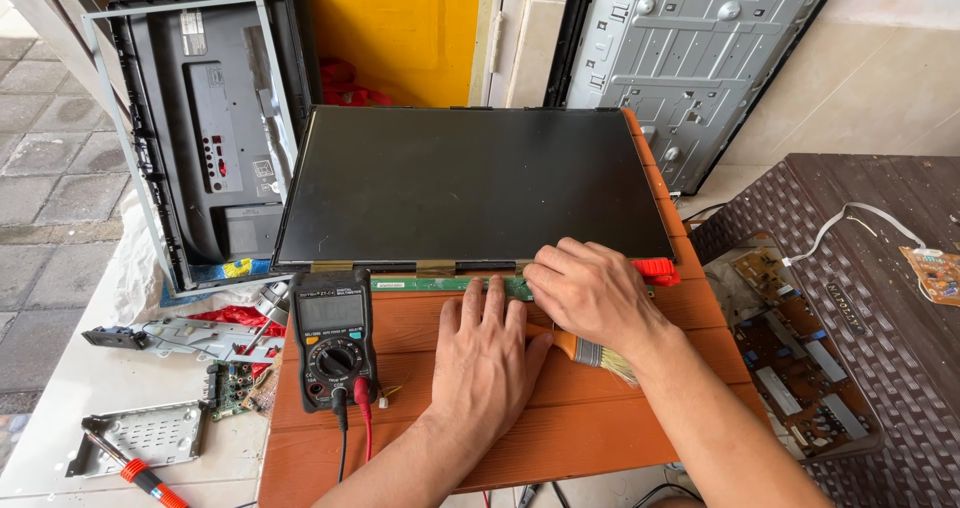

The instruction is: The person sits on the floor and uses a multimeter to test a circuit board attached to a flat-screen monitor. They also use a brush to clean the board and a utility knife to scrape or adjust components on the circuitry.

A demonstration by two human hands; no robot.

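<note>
A dark flat display panel (pixel 470 183) lies face down on an orange wooden table (pixel 560 428). Along its near edge runs a narrow green circuit strip (pixel 420 284). My left hand (pixel 485 353) lies flat on the table, fingertips touching the strip. My right hand (pixel 590 288) rests curled on the strip's right part, covering it. A paintbrush (pixel 600 353) with an orange handle lies under my right wrist. A black multimeter (pixel 334 338) with red and black leads sits left of my left hand.
A black TV back cover (pixel 215 118) leans at the left. A grey metal chassis (pixel 690 58) stands at the back right. Circuit boards (pixel 800 358) lie on a brown woven surface at right. A metal bracket (pixel 150 433) and a screwdriver (pixel 140 468) lie at lower left.
</note>
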